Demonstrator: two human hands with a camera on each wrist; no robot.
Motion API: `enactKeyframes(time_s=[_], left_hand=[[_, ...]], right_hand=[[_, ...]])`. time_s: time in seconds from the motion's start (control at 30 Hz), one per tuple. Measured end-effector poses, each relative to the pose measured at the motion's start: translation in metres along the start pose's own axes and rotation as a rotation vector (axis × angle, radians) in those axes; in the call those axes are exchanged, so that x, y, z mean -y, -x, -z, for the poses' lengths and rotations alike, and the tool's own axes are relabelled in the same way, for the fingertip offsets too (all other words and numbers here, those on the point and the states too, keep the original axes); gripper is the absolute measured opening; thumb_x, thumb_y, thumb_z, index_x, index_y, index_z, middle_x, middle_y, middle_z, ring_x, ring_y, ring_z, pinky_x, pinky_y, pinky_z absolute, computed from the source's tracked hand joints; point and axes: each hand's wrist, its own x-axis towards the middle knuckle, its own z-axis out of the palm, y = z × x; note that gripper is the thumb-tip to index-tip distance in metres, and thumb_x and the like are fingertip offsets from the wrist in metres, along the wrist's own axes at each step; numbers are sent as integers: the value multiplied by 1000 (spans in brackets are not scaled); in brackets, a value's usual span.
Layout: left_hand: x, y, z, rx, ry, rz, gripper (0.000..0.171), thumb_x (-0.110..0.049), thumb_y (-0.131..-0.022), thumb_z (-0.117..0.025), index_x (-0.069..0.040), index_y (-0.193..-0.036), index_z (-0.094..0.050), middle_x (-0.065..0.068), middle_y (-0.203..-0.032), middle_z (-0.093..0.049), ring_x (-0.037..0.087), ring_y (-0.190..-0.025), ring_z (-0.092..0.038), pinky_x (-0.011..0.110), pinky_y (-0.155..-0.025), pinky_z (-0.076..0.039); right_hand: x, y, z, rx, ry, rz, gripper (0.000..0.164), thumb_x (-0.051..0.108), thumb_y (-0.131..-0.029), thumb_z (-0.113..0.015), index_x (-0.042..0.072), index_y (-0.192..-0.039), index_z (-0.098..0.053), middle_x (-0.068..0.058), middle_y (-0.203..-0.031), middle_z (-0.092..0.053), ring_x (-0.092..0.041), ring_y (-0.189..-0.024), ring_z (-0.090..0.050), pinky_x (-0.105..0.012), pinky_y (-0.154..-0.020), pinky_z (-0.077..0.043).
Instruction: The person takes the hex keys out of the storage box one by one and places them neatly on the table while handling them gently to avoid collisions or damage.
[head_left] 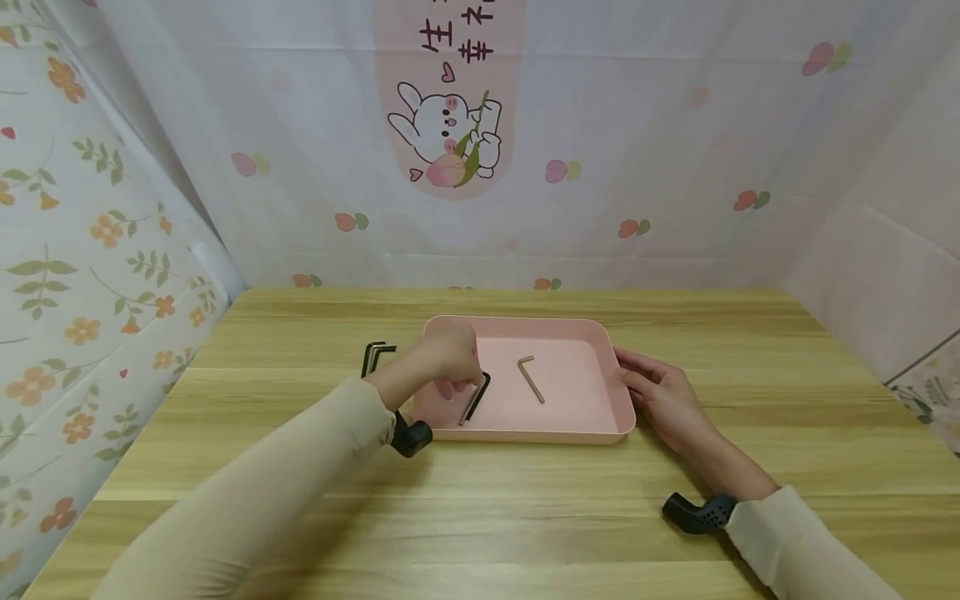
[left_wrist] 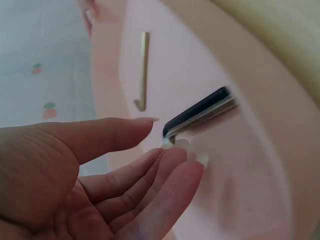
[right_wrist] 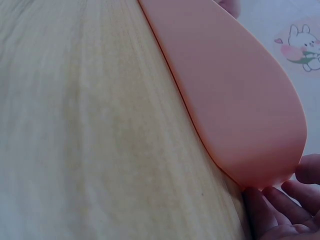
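Observation:
A pink tray (head_left: pixel 555 436) sits on the table with a black hex key (left_wrist: pixel 195 111) and a silver hex key (left_wrist: pixel 205 116) lying side by side on its floor. My left hand (head_left: pixel 453 354) reaches down inside the tray's left part. In the left wrist view its fingertips are at the short bent end of the silver key, while the thumb stands apart from the fingers. A gold-coloured hex key (head_left: pixel 531 382) lies farther right in the tray. At the tray's right end, my right hand (head_left: pixel 667 400) grips the edge, thumb at the rim and fingers against the outer wall.
More hex keys (head_left: pixel 375 357), black and brass-coloured, lie on the wooden table (head_left: pixel 525 517) left of the tray, partly hidden by my left forearm. A printed curtain (head_left: pixel 600 125) hangs behind the table, and a floral one (head_left: pixel 82 292) hangs at the left.

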Motion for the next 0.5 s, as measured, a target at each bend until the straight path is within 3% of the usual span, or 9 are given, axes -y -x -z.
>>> enactKeyframes(time_s=[0.17, 0.33, 0.5], left_hand=[[-3, -5, -9, 25, 23, 53, 38, -11, -87, -77, -9, -59, -52, -2, -49, -46, 13, -42, -57, 24, -48, -55], [-6, -9, -12, 15, 8, 110, 25, -3, -85, -72, -6, -70, -52, 0, -50, -45, 15, -44, -55, 24, -45, -50], [-9, -13, -12, 21, -29, 114, 20, -2, -85, -69, -5, -72, -54, 0, -49, -46, 16, -45, -56, 23, -43, -46]], right_hand=[[-1, -1, 0, 3, 4, 2, 60, 22, -105, -56, -3, -155, -34, -4, -146, -54, 9, -111, -62, -14, -90, -55], [-2, -1, -1, 5, -1, 8, 61, 23, -105, -57, -3, -155, -34, 3, -141, -57, 9, -111, -62, -14, -90, -55], [-3, -1, 0, 0, -8, 15, 62, 22, -104, -57, -5, -155, -33, 7, -137, -58, 10, -110, -62, -13, -89, -55]])
